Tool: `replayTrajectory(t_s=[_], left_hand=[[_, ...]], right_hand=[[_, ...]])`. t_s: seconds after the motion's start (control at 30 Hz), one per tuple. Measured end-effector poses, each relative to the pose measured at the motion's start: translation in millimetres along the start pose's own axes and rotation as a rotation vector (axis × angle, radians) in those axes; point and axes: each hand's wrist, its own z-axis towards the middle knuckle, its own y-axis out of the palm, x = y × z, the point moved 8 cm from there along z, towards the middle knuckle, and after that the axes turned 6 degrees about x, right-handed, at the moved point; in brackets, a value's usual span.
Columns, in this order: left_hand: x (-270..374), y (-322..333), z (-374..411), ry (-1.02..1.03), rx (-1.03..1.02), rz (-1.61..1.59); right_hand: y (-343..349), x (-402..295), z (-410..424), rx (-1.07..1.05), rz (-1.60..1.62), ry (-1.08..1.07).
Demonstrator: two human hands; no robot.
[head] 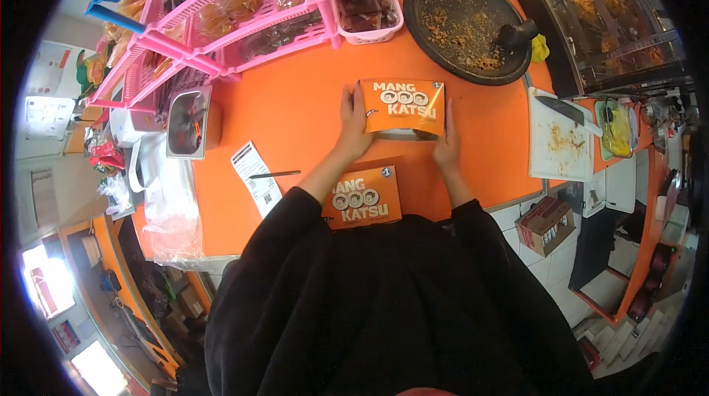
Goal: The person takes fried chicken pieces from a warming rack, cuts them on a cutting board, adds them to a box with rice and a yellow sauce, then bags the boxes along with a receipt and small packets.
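Observation:
An orange cardboard food box (407,102) is held between both hands above the orange countertop (288,97); its front edge bows up, leaving a gap beneath the lid. My left hand (355,122) grips its left side and my right hand (447,138) its right side. What the box holds is mostly hidden. Nearer my body lies a second orange box (363,196), partly covered by my left forearm. To the left of it rests a printed paper slip (256,177) with a dark pen (277,174) across it.
Beyond the hands stand a stone mortar (460,25) with a pestle, a pink basket of sachets (366,5) and pink racks (238,25). On the right, a knife (559,110) lies on a white cutting board (559,158). A steel container (189,122) and plastic bags (171,196) stand left.

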Motion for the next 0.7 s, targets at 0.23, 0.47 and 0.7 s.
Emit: replayTrajectory(t_s=[0.23,0.47,0.7], left_hand=[[-39,13,-14,-0.431,-0.245,-0.786],[-35,-26,-17,-0.481,-0.225,-0.519],[-15,-55,-20,-0.740,-0.323,-0.564]], right_hand=[[-4,-17,-7,0.096,-0.040,0.042],[-13,-59,-13,0.051,-0.313,-0.153],[-5,-33,-26,-0.099,-0.323,-0.090]])
